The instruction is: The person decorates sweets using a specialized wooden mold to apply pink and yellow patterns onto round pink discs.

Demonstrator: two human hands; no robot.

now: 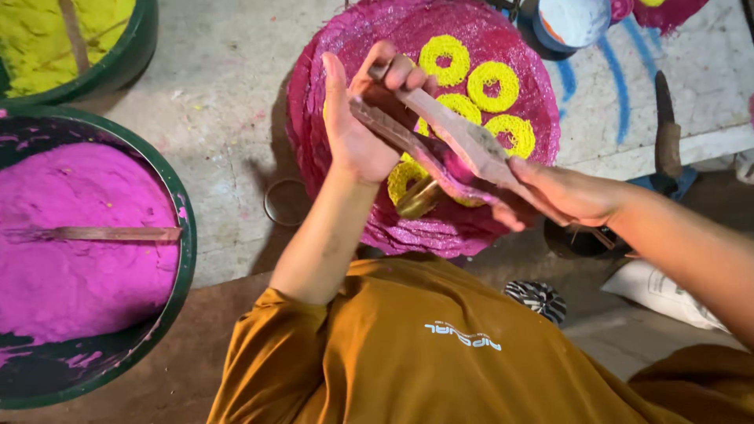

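Left hand raised, fingers curled round one stick; right hand grips another stick, crossed above the pink disc; pink tub left.

White sack, lower right.

This was a craft workshop run on a bare concrete floor. Green tubs held magenta powder and yellow powder, each with a wooden stirring stick, and a pink mat carried yellow powder rings. Blue paint streaks marked the floor at the far right.
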